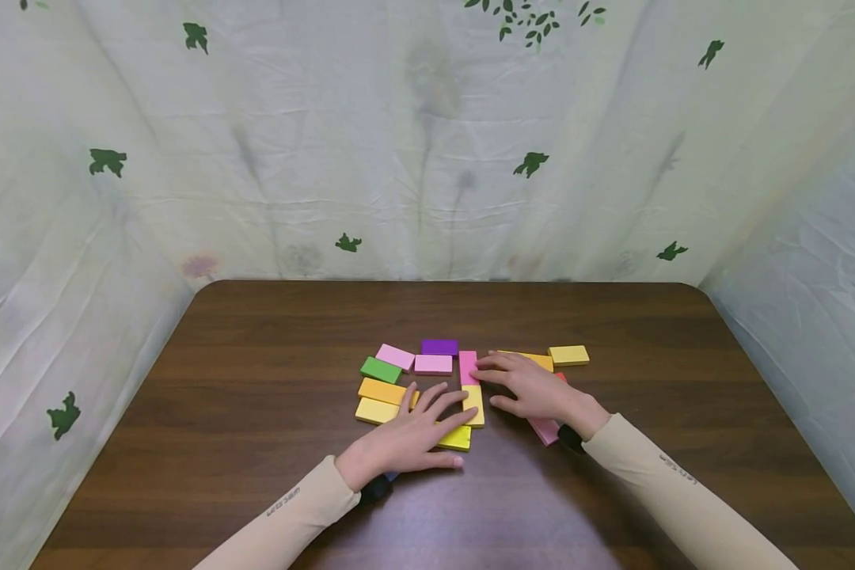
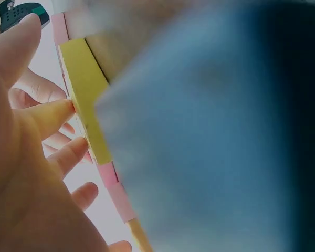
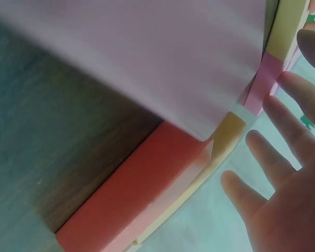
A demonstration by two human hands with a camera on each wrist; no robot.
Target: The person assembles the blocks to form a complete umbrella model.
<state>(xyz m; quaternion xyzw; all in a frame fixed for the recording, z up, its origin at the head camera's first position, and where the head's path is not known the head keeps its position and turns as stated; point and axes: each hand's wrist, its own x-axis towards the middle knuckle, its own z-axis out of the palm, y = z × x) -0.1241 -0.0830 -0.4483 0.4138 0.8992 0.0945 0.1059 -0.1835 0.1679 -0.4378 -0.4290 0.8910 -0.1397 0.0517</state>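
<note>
My left hand (image 1: 416,435) lies spread over the lower blocks, its fingertips at a pale yellow block (image 1: 473,408) and a bright yellow block (image 1: 457,438). In the left wrist view its fingers (image 2: 68,157) are straight against the side of the bright yellow block (image 2: 86,100). My right hand (image 1: 530,388) reaches in from the right, fingertips on a hot-pink block (image 1: 468,368) that stands end to end with the pale yellow one. Its fingers (image 3: 289,126) are extended in the right wrist view, close to the pink block (image 3: 263,86). Neither hand grips anything.
Left of the hands lie pink (image 1: 395,358), green (image 1: 381,370), orange (image 1: 385,391) and purple blocks (image 1: 439,347). At right are a yellow block (image 1: 568,355), a red block (image 3: 131,189) and a light-pink one (image 1: 544,430). The brown table (image 1: 256,356) meets hanging cloth (image 1: 399,158) behind.
</note>
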